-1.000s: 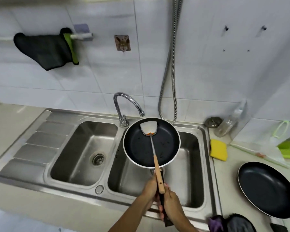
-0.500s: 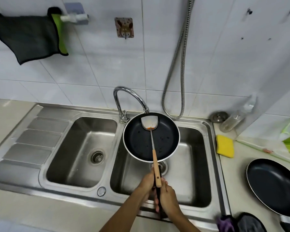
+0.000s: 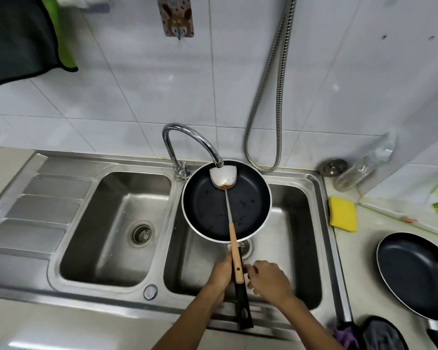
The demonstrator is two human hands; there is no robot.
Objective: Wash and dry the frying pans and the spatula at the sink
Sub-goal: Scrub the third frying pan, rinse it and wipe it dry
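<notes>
the dirty frying pan (image 3: 213, 205) hung over the right basin of the sink (image 3: 99, 296), its far rim under the tap (image 3: 187, 137). the spatula (image 3: 224, 176) lay in it, handle running along the pan's handle. the left hand (image 3: 220, 274) gripped the pan's handle. the right hand (image 3: 269, 281) sat just beside it, fingers loosely curled; contact could not be told. a second frying pan (image 3: 415, 274) lay at the right edge of the counter (image 3: 364, 251), near a yellow sponge (image 3: 343, 213).

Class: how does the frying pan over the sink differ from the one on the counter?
The sink pan is held up by its handle; the counter pan rests untouched. The sink pan carries a spatula and food specks; the counter pan looks bare. Both are dark inside with pale rims.
</notes>
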